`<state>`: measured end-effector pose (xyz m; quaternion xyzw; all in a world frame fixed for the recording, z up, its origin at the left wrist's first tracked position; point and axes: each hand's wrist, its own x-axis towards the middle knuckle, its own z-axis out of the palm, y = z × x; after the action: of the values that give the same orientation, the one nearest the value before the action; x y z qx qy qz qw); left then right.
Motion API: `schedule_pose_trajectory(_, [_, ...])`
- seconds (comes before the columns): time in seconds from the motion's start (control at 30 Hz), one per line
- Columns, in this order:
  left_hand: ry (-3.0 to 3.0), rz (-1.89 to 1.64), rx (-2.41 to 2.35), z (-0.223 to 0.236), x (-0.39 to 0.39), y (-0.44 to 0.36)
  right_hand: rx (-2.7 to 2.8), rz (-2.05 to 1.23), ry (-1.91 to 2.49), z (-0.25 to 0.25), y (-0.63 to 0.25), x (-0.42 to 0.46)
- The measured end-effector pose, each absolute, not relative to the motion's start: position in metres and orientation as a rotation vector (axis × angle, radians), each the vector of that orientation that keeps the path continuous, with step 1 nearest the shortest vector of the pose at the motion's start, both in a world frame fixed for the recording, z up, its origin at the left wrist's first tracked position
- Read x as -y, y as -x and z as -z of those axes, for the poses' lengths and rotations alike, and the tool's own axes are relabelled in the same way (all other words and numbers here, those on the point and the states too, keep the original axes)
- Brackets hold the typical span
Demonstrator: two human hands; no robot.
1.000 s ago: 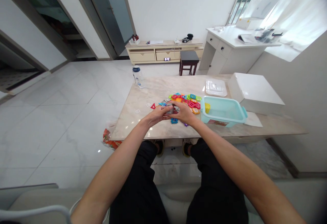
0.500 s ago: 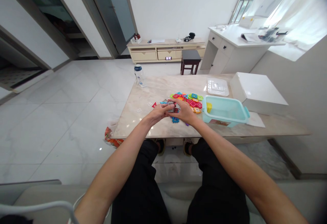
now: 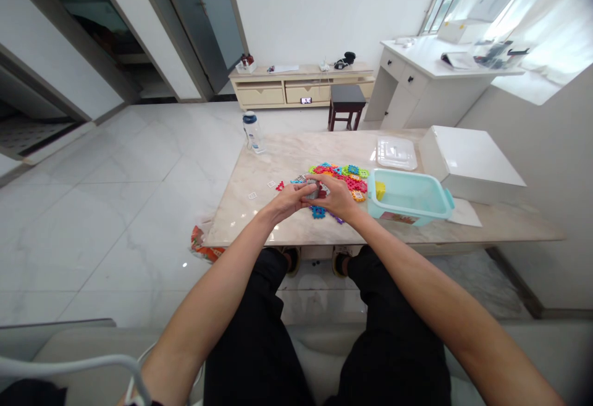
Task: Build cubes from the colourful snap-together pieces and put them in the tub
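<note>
"What are the hands doing in this moment?"

"The left hand (image 3: 287, 203) and the right hand (image 3: 336, 197) are pressing together with curled fingers, and they are pinching a small clump of plastic building tiles (image 3: 315, 191) above the marble table top (image 3: 296, 152), near its middle."

"How is that clump handling?"

"It is looking light and stiff, so the edges are the good place for taking hold. Which way it is pointing I cannot tell; the fingers are hiding its long axis."

"And around it?"

"A pile of colourful tiles (image 3: 340, 177) is lying just beyond the hands, and an aqua plastic bin (image 3: 417, 217) is standing just right of the pile."
</note>
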<state>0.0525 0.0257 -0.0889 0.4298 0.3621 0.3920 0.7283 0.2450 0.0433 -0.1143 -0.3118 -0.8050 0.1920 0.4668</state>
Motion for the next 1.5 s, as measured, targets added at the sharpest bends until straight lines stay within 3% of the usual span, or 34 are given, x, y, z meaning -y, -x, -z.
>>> schedule_pose_trajectory(0.47, [-1.105,-0.979,-0.776,0.071,-0.017,-0.054,1.954,-0.252,0.698,0.108,-0.247,-0.039])
schedule_pose_trajectory(0.93, [-1.232,-0.893,-0.75,0.07,-0.013,-0.042,2.013,-0.366,0.703,0.1,-0.245,-0.031])
schedule_pose_trajectory(1.2, [-1.483,-0.967,-0.976,0.076,-0.013,-0.056,1.97,-0.31,0.769,0.111,-0.254,-0.05])
schedule_pose_trajectory(1.5, [-1.115,-0.914,-0.788,0.066,-0.013,-0.052,1.962,-0.415,0.712,0.102,-0.251,-0.039])
